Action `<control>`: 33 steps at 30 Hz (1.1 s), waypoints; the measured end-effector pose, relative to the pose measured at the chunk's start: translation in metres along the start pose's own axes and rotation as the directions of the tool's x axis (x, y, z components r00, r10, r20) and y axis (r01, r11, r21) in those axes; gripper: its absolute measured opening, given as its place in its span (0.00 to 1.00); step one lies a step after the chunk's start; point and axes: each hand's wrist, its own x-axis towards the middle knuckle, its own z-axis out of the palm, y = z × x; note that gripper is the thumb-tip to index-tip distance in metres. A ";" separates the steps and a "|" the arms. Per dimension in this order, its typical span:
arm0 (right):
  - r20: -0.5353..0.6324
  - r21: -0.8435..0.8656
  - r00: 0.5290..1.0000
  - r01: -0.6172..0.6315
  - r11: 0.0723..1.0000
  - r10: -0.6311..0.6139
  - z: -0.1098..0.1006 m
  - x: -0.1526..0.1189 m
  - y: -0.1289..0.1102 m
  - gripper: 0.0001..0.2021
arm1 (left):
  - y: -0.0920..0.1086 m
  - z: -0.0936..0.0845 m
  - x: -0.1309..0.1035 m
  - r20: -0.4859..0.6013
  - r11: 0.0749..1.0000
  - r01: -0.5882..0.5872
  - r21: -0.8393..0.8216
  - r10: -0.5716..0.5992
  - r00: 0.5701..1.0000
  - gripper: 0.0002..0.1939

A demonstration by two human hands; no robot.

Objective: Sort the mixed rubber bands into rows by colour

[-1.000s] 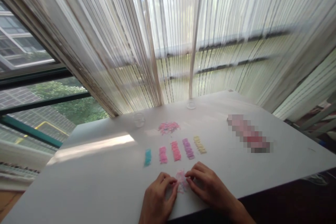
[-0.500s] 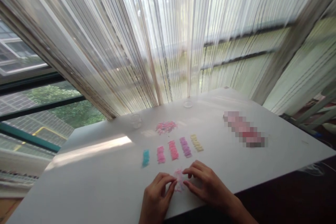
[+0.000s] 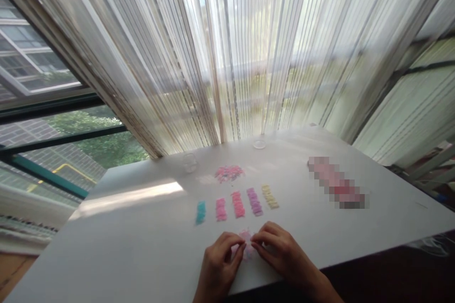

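Observation:
A small heap of pale pink and bluish bits (image 3: 245, 234) lies on the white table near its front edge. My left hand (image 3: 221, 259) is at the left of this heap, thumb and forefinger pinched together over it. From the other side my right hand (image 3: 282, 248) comes in, its thumb and fingertips closed close to the left fingertips. Whatever the two pinches hold is too small to make out. Beyond the hands, small pieces are laid in colour strips: teal (image 3: 201, 212), pink (image 3: 221, 209), coral (image 3: 238, 204), purple (image 3: 254, 201) and yellow (image 3: 270, 197).
Behind the strips lies a loose pile of mixed pink pieces (image 3: 229, 173). A clear container (image 3: 189, 163) and a clear round lid (image 3: 259, 144) are near the table's far edge. A pixelated pinkish object (image 3: 336, 182) lies at the right. Sheer curtains (image 3: 241, 57) hang behind the table (image 3: 142, 246).
My right thumb and fingers, apart before, have closed into a pinch and moved left toward the left fingertips. My left hand stays pinched. The camera view has shifted slightly.

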 end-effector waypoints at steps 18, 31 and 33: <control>0.026 0.012 0.999 -0.031 0.999 0.030 0.002 -0.002 0.005 0.06 | -0.003 0.003 0.000 -0.043 0.992 -0.098 0.084 0.102 0.994 0.05; 0.035 0.064 0.995 -0.092 0.994 0.090 0.001 0.001 0.001 0.05 | -0.003 0.003 -0.002 -0.041 0.984 -0.119 0.132 0.126 0.991 0.03; 0.024 0.067 0.996 -0.092 0.994 0.090 0.002 0.000 0.002 0.05 | -0.004 0.003 -0.002 -0.042 0.983 -0.126 0.133 0.133 0.990 0.03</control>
